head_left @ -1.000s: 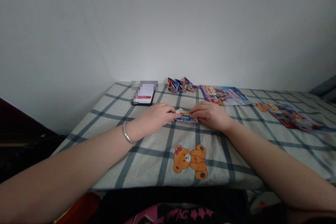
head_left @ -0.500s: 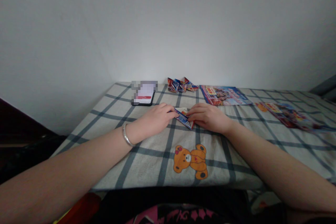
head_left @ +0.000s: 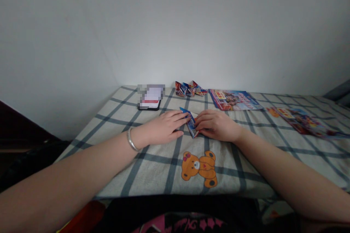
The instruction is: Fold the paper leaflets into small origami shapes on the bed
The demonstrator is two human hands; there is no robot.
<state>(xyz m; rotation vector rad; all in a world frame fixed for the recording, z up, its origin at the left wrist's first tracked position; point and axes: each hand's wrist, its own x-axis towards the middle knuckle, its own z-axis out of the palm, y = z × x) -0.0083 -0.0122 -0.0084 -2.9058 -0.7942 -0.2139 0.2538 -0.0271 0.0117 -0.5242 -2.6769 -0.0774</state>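
At the bottom edge is dark clothing [head_left: 188, 204] with a pink print. Just beyond it lies the near edge of a desk [head_left: 153, 174], spread with a pale cloth checked in grey-blue, on which an orange bear print [head_left: 198, 169] lies sideways. Past the bear, a silver bangle [head_left: 132, 140] circles the left wrist. A small folded paper [head_left: 192, 126], mostly blue, lies aslant on the cloth between the two hands. The left hand [head_left: 168, 127] is loosely spread, its fingertips on the paper's left side and its thumb apart from them. The right hand [head_left: 217, 125] is bent nearly closed, pinching the paper's right side. Farther right lies a blurred colourful leaflet [head_left: 306, 122]. Farther back are a phone [head_left: 150, 101] with its screen lit, a second leaflet [head_left: 235, 101] and some folded paper shapes [head_left: 188, 89], near a plain wall [head_left: 177, 25].
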